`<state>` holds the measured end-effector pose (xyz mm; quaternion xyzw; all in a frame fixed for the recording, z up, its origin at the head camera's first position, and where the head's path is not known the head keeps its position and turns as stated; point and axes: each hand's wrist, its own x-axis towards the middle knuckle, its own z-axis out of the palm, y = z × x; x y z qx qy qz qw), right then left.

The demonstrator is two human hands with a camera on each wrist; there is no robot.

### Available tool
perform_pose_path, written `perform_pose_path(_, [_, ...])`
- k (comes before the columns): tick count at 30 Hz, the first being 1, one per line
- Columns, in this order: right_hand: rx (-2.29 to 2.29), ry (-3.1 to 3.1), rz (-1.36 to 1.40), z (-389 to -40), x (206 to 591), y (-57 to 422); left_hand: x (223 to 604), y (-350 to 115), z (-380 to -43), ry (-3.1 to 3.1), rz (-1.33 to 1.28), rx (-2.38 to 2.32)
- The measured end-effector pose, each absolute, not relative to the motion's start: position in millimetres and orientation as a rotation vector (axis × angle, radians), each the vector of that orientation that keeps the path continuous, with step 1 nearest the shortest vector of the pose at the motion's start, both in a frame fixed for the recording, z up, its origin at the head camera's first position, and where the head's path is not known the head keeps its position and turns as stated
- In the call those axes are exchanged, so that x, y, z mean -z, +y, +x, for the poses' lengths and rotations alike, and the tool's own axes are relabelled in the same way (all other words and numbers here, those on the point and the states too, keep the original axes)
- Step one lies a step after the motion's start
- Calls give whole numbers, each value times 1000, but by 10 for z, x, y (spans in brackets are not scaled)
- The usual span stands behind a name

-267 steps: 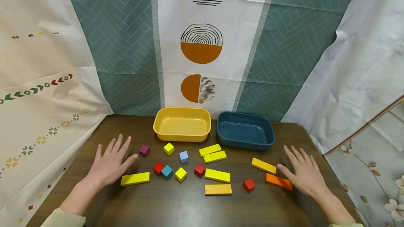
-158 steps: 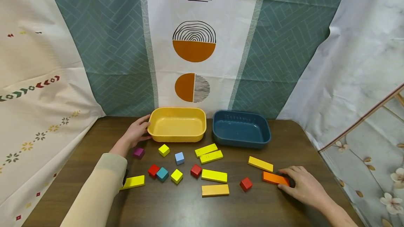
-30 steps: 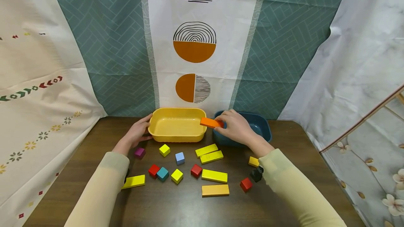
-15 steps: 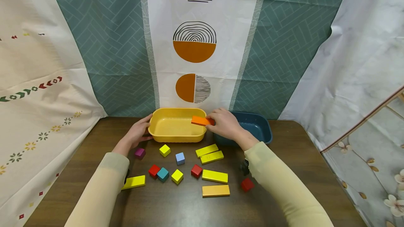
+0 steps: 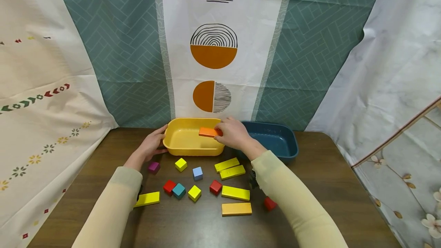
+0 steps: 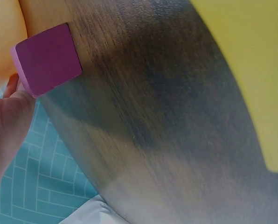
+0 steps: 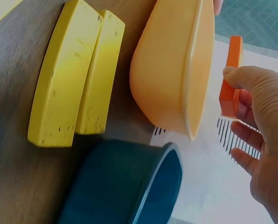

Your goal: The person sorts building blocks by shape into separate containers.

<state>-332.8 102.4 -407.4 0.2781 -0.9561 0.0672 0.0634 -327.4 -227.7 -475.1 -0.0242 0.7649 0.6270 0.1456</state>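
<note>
My right hand (image 5: 235,133) pinches an orange rectangular block (image 5: 207,132) between thumb and fingers. It holds the block above the right half of the yellow tray (image 5: 193,152), short of the left rim. The right wrist view shows the thumb on one face of the orange block (image 7: 230,88), with the lower fingers spread loose. At the tray's left end, my left hand (image 5: 151,144) holds the wall, fingers toward the back and thumb at the front. A purple cube (image 5: 154,167) lies just below that hand; the left wrist view shows this purple cube (image 6: 48,60) close up.
A dark blue tray (image 5: 280,142) stands right of the yellow one, partly behind my right forearm. Yellow blocks (image 5: 232,172), an amber block (image 5: 236,209), a light blue cube (image 5: 198,173), a teal cube (image 5: 179,191) and red cubes (image 5: 215,187) lie scattered on the brown table (image 5: 179,229).
My left hand went to the yellow tray's end and stayed. My right hand picked up the orange block at the table's right, carried it past the blue tray and moved it left over the yellow one.
</note>
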Motion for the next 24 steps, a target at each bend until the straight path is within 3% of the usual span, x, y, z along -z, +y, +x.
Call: perform_pose_path(24, [-259,-2792,877,-3225,3961,1167,4758,-2275,-3283,2196,-88,-1822])
